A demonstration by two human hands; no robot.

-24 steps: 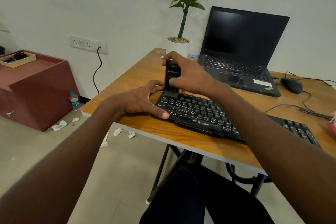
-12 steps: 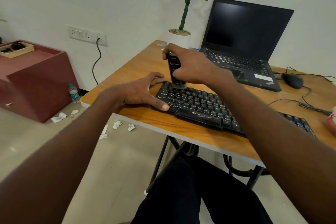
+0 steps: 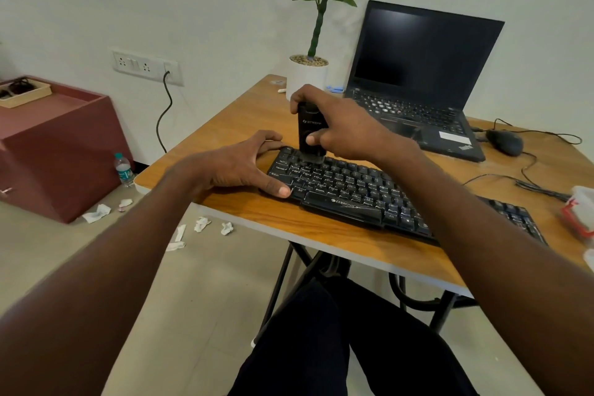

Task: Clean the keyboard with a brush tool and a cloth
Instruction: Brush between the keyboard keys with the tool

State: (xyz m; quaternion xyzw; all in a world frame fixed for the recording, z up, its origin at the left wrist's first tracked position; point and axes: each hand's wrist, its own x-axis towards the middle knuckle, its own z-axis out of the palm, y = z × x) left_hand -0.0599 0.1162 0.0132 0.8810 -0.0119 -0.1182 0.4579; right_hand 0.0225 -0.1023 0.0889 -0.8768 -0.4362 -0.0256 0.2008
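Note:
A black keyboard [image 3: 347,190] lies slantwise on the wooden table [image 3: 321,228]. My right hand [image 3: 340,122] grips a black brush tool [image 3: 309,135] upright, its bristle end pressed on the top-left key rows. My left hand [image 3: 238,164] holds the keyboard's left end, thumb on the front corner and fingers curled round the far corner. My right forearm hides part of the keyboard's right half. No cloth is clearly visible.
An open black laptop [image 3: 418,74] and a potted plant [image 3: 308,74] stand at the table's back. A mouse [image 3: 504,141] with cables lies right of the laptop. A red-and-white container [image 3: 578,215] sits at the right edge. Crumpled tissues [image 3: 202,223] litter the floor by a maroon cabinet [image 3: 54,145].
The brush has slid a little rightward and down onto the top-left keys. My left hand keeps its hold on the keyboard's left end. The camera view has shifted slightly.

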